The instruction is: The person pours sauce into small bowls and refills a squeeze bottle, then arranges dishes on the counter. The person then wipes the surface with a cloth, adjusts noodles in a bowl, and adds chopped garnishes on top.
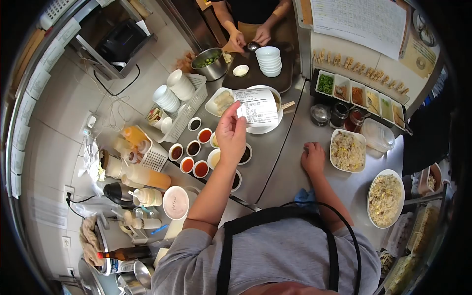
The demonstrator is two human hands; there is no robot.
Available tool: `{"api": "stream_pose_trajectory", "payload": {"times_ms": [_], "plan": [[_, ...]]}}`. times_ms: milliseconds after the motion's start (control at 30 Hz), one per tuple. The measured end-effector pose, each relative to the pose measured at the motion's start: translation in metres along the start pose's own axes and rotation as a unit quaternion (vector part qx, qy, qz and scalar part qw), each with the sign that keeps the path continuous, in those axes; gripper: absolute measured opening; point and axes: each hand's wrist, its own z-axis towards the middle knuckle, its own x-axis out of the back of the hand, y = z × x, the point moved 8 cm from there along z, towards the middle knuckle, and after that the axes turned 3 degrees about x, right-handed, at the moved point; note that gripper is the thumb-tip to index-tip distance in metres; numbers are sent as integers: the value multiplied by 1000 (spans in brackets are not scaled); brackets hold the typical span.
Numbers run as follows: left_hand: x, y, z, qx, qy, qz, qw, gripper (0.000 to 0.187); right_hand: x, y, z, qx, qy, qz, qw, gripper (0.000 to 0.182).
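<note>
My left hand (231, 132) is raised over the counter and pinches a printed order slip (258, 108) between thumb and fingers. Behind the slip, and partly hidden by it, is a round white bowl (269, 129). A white dish of pale rolled food (221, 102) lies just left of the slip. Below my left forearm stand several small sauce cups (201, 168), with red and dark brown sauces. My right hand (313, 157) rests on the steel counter with its fingers curled in and nothing visible in them. Right of it is a square bowl of fried rice (348, 150).
Across the counter a co-worker's hands (250, 39) hold a dark spoon near stacked white bowls (269, 61) on a brown tray (236, 81). A garnish rack (361, 96) and jars stand right. An oval rice plate (386, 199) is nearer me; sauce bottles (147, 176) crowd the left.
</note>
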Motion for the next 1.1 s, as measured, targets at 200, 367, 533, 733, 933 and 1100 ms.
{"api": "stream_pose_trajectory", "payload": {"times_ms": [200, 367, 533, 733, 933, 1100], "plan": [[-1, -8, 9, -4, 10, -11, 1000, 32, 7, -5, 2, 14, 2, -3, 1000, 21], [11, 2, 91, -125, -40, 341, 931, 26, 10, -10, 2, 22, 15, 54, 998, 20], [51, 148, 242, -430, 110, 482, 755, 29, 13, -11, 1, 52, 34, 63, 996, 19], [191, 263, 358, -292, 345, 588, 671, 30, 11, -17, 5, 43, 12, 48, 998, 18], [244, 262, 380, -255, 384, 561, 688, 32, 6, -18, 7, 50, 6, 33, 998, 19], [236, 283, 391, -311, 404, 547, 663, 26, 9, -25, 8, 38, 7, 34, 999, 15]]}}
